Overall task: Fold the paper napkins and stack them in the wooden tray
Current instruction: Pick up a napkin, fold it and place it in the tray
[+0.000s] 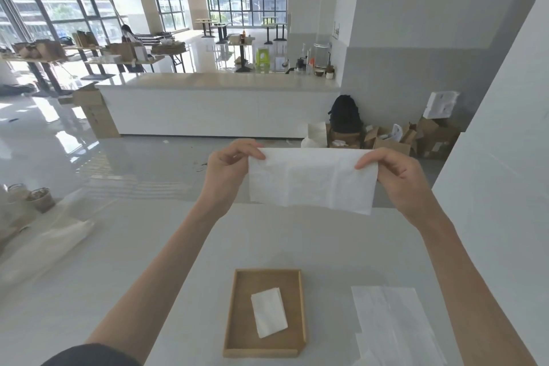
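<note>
A white paper napkin (312, 180) hangs in the air above the far edge of the white table, stretched wide between both hands. My left hand (228, 168) pinches its upper left corner and my right hand (395, 175) pinches its upper right corner. Nearer to me, the wooden tray (237, 306) lies on the table with one folded napkin (269, 312) inside it. To the right of the tray lie several unfolded napkins (389, 321), flat on the table.
The white table (148, 261) stretches left, where a plastic bag (50, 249) and two lidded cups (38, 199) sit. A white wall (505, 187) stands close on the right. Beyond the table are a counter (219, 104), cardboard boxes and a backpack on the floor.
</note>
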Demonstrator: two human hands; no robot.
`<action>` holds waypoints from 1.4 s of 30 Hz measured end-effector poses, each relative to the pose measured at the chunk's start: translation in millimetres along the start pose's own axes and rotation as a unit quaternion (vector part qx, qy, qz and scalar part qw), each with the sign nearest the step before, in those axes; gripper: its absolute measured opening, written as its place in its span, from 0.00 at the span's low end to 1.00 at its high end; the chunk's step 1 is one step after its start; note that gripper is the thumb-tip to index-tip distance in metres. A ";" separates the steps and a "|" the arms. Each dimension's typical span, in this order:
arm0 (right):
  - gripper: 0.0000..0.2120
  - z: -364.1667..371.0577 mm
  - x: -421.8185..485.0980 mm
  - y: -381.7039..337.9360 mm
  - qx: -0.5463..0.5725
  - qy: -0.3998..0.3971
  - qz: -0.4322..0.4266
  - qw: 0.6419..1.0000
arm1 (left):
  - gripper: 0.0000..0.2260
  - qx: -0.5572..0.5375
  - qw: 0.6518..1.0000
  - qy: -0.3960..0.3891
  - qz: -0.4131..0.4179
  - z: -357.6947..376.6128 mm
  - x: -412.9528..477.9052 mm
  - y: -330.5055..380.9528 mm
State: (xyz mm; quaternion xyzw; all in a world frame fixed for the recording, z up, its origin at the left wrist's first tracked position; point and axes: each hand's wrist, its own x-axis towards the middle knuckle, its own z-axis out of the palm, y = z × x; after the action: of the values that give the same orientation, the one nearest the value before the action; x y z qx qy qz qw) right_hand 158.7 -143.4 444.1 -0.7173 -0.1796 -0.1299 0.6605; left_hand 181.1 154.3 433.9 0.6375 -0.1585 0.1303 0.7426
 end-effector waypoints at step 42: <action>0.19 87.0 63.3 -118.4 -0.444 -0.369 -0.011 0.816 | 0.08 0.066 0.976 -0.190 -0.089 34.9 -46.0 32.1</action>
State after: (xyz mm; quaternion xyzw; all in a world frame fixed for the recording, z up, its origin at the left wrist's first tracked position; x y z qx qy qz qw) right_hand 160.5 -43.9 569.4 -0.9249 -0.3405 0.0715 0.1531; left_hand 123.8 125.1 449.3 0.7095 -0.2309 -0.0495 0.6639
